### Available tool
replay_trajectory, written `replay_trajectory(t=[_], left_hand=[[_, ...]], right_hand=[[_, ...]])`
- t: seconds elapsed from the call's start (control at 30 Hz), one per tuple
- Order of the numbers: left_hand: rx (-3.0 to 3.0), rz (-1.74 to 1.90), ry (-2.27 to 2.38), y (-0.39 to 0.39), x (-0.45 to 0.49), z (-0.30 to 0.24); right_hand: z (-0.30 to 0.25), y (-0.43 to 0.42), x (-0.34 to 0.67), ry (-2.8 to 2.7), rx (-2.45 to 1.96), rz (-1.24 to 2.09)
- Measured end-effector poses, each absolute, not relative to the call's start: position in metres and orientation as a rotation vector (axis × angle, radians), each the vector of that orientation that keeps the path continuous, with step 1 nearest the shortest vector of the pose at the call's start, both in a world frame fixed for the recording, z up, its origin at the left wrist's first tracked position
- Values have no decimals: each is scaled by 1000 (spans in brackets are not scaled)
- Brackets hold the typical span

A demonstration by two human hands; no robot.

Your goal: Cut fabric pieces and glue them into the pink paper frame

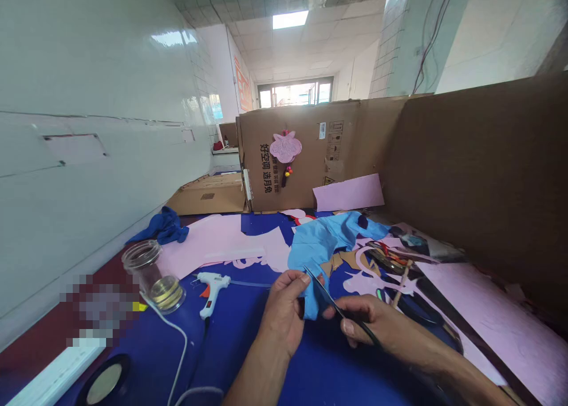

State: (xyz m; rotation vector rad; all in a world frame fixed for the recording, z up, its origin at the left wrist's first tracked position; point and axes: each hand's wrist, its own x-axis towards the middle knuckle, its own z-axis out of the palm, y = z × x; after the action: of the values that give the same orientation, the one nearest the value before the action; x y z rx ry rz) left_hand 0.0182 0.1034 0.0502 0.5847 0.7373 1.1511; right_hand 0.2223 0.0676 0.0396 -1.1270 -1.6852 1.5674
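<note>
Pinched between the thumb and fingers of my left hand (284,308) is an edge of a light blue cloth (317,240). The cloth spreads away from me over the table, and a small flap of it hangs down between my hands. My right hand (361,323) grips a pair of scissors (329,299) with dark handles. Their blades point up and left, lying across the cloth beside my left thumb. Whether the blades are parted is hard to make out.
A white glue gun (215,287) lies left of my hands, near a clear jar (166,290) and a roll of tape (105,383). Pink sheets (492,317) and cut scraps cover the right side. Cardboard (306,157) with a pink hanging ornament (286,148) stands behind.
</note>
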Motion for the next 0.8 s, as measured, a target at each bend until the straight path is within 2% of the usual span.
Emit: replay_trajectory(t=[0.8], left_hand=[[381, 1241, 667, 98, 30, 45]], right_hand=[[35, 66, 214, -1632, -1080, 1531]])
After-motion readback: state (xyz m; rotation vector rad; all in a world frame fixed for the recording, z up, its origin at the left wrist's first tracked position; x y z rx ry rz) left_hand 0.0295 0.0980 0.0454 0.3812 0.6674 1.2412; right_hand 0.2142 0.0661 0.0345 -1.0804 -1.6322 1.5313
